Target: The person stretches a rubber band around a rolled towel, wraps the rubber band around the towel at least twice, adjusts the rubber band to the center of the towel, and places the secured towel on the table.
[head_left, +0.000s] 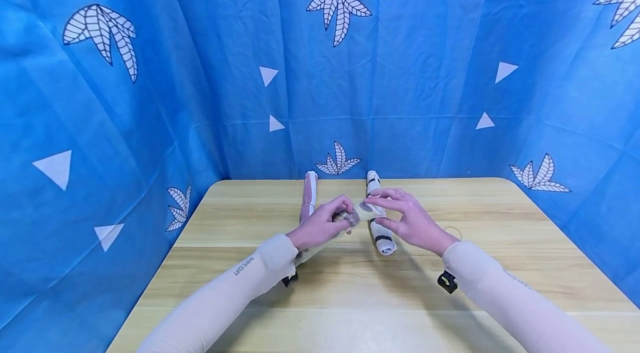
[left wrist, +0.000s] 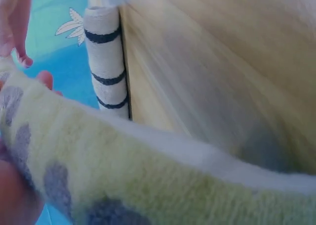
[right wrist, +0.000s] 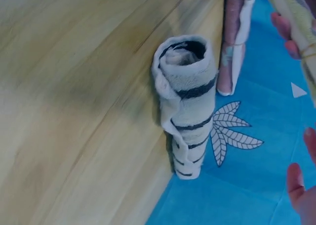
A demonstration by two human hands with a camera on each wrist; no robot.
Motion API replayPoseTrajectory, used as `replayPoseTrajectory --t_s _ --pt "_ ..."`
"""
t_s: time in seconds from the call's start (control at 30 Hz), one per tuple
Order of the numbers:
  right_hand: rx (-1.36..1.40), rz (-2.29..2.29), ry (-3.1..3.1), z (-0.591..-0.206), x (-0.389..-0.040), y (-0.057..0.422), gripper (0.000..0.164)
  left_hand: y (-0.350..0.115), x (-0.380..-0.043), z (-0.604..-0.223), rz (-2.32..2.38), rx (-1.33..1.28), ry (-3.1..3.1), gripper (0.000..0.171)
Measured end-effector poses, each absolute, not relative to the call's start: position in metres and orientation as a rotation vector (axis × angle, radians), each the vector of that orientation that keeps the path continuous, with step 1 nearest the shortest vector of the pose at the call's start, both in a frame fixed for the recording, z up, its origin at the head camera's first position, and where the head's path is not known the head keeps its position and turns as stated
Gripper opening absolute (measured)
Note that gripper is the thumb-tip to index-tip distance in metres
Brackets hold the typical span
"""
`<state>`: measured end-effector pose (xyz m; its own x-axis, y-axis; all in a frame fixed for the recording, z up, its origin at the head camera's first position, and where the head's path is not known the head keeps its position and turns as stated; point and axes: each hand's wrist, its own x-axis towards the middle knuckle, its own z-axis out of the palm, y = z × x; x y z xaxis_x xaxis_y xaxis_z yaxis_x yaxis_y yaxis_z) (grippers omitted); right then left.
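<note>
My left hand [head_left: 322, 223] grips a rolled towel [left wrist: 148, 170], pale yellow with grey spots, above the table. In the right wrist view a thin rubber band [right wrist: 309, 55] shows around this towel, beside the left fingertips. My right hand [head_left: 407, 218] is near the towel's far end, thumb and fingers spread; the right wrist view shows its fingers [right wrist: 295, 183] apart from the towel. Below the right hand lies a white rolled towel with black stripes [right wrist: 190, 104]. A pink and white roll [head_left: 308, 197] lies behind the left hand, partly hidden by it.
A loose rubber band [head_left: 453, 229] lies on the wooden table [head_left: 350, 314], right of the right hand. A blue curtain [head_left: 425, 64] with leaf prints hangs behind and on both sides of the table.
</note>
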<state>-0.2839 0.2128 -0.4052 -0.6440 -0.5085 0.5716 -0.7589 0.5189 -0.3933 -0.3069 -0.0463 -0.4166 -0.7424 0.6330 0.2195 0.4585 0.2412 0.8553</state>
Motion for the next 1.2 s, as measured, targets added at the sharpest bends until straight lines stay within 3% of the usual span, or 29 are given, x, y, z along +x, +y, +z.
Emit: replayPoseTrajectory --t_s 0.13,0.33,0.67,1.2 --pt "1.066 0.744 -2.314 -0.407 -0.284 0.21 0.058 -0.047 -0.305 -0.415 1.585 0.993 2.215 0.019" --pt "1.036 0.645 -2.253 -0.407 -0.285 0.206 0.05 -0.045 -0.301 -0.415 1.56 1.028 2.215 0.019" --pt "0.929 0.664 -2.291 -0.41 -0.286 0.207 0.043 -0.042 -0.293 -0.417 0.862 1.509 2.982 0.042" --pt "0.854 0.602 -2.383 -0.416 -0.281 0.203 0.031 -0.035 -0.293 -0.423 0.509 1.597 3.056 0.018"
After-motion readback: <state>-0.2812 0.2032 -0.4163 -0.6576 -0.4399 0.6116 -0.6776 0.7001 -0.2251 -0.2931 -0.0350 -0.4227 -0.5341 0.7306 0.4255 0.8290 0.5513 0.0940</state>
